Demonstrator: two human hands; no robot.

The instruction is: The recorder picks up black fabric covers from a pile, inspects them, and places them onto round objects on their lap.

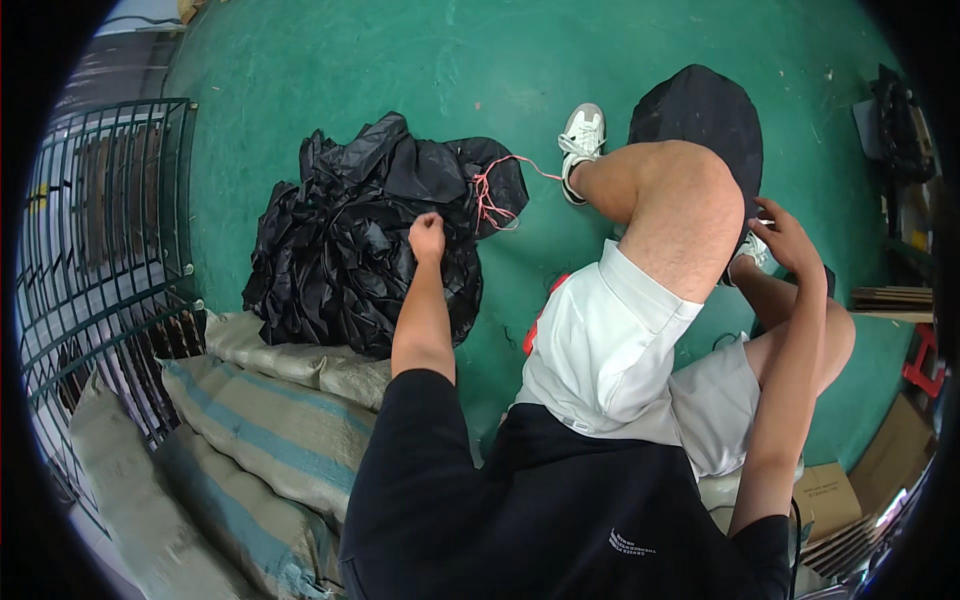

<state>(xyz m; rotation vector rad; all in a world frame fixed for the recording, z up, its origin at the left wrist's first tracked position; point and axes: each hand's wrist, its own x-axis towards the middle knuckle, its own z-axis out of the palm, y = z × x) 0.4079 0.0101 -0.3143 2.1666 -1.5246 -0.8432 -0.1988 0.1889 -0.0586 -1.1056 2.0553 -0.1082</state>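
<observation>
My left hand (pixel 427 237) is closed over a big crumpled heap of black, shiny fabric (pixel 345 230) on the floor to my left. Whatever its fingers pinch, if anything, is too small to make out. A loose tangle of pink string (pixel 487 197) lies across a flat black piece at the heap's right side, one end running toward my shoe. Beside my bent knee, my right hand (pixel 785 238) has its fingers apart, close to the edge of a smooth, rounded black bundle (pixel 700 108). My leg hides part of that bundle, and whether the hand touches it I cannot tell.
Stuffed woven sacks (pixel 265 430) with blue stripes lie at the lower left, beside a green metal rack (pixel 110 220). Cardboard boxes (pixel 828 498) and flat cardboard stand at the right. Something red (pixel 540 320) shows by my hip, on the green floor (pixel 530 50).
</observation>
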